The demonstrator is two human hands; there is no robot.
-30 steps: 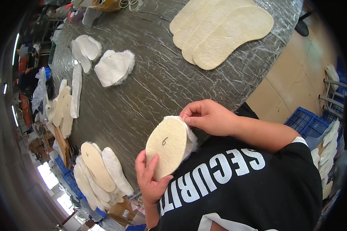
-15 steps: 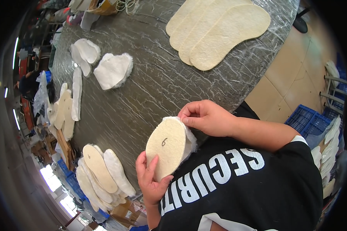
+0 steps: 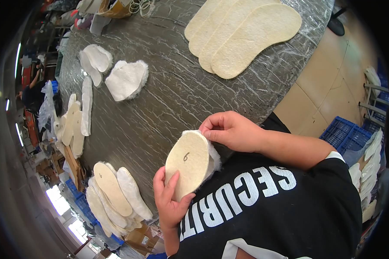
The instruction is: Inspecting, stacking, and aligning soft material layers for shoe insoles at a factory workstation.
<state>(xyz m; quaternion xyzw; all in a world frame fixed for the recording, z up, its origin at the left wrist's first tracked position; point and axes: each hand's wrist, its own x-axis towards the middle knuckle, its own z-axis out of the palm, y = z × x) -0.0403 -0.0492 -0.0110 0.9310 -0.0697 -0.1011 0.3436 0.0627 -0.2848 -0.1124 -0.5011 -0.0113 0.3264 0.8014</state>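
I hold a tan shoe insole [image 3: 188,163] with white fleece along its far side, close to my chest at the table's near edge. My left hand [image 3: 169,202] grips its lower end, fingers spread over the tan face. My right hand [image 3: 230,129] pinches the upper tip, where fleece meets the board. A handwritten mark shows on the tan face.
The dark plastic-wrapped table [image 3: 168,86] carries a fan of large tan insoles [image 3: 242,34] at the far right, white fleece pieces [image 3: 126,80] in the middle left, and a heap of insoles [image 3: 114,194] at the near left. Blue crates [image 3: 345,134] stand on the floor at right.
The insole stays in both hands and turns slightly; my right fingers shift a little along its upper tip.
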